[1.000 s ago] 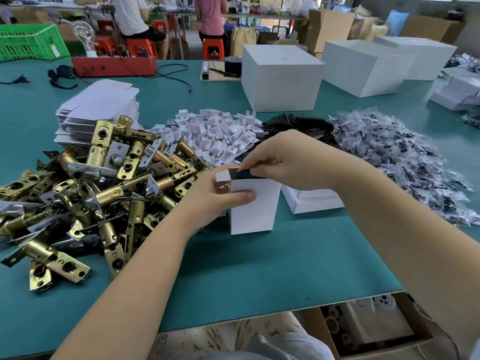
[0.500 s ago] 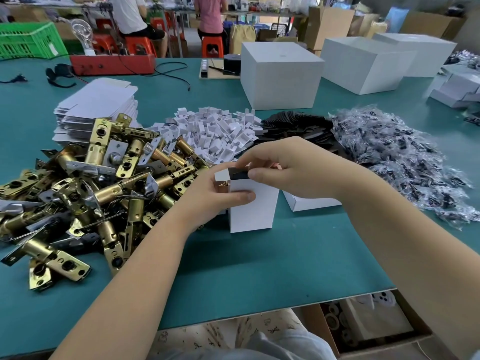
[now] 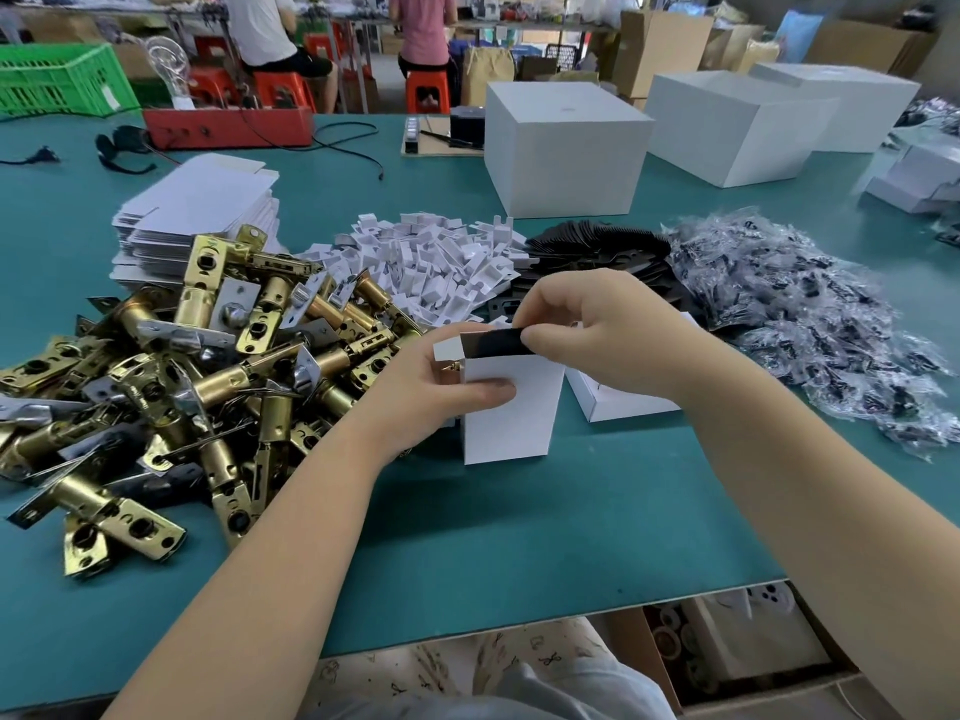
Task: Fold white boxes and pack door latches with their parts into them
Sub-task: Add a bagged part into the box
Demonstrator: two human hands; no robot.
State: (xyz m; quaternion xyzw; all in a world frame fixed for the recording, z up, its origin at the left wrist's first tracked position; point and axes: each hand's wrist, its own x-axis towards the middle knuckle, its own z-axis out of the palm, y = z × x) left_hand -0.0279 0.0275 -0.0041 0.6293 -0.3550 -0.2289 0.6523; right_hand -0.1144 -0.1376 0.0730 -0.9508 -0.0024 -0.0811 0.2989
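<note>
The teal worktop (image 3: 519,537) carries the whole supply, laid out in an arc w/in arm's reach, prob. so each part can be grabbed w/o standing. Big white cartons (image 3: 566,148) sit toward the far edge, out of the way. The pile of brass door latches (image 3: 208,366) spreads along the left side, nearest the left hand (image 3: 421,392); the stack of flat box blanks (image 3: 197,215) lies just behind it. Bagged parts in clear plastic (image 3: 810,324) heap toward the right edge; white folded inserts (image 3: 441,267) and black plates (image 3: 597,246) sit mid-worktop, between the two heaps. A finished-looking small box (image 3: 618,397) lies flat just right of the work spot. The white box (image 3: 509,407) being packed stands upright on its end near the middle, mouth up, so parts drop in by gravity. Left hand grips it by the side, thumb across the front panel, steadying it; a bit of brass shows at the opening, so a latch seems already inside. Right hand (image 3: 597,330) pinches a black plate (image 3: 496,341) at the box mouth, thumb & fingertips closed on its right end, feeding it in edge-first. Vs. half a sec ago: the plate shows much more of its length above the mouth, & the right hand sits a little further right, no longer covering the opening; box & left hand stay as they were.
</note>
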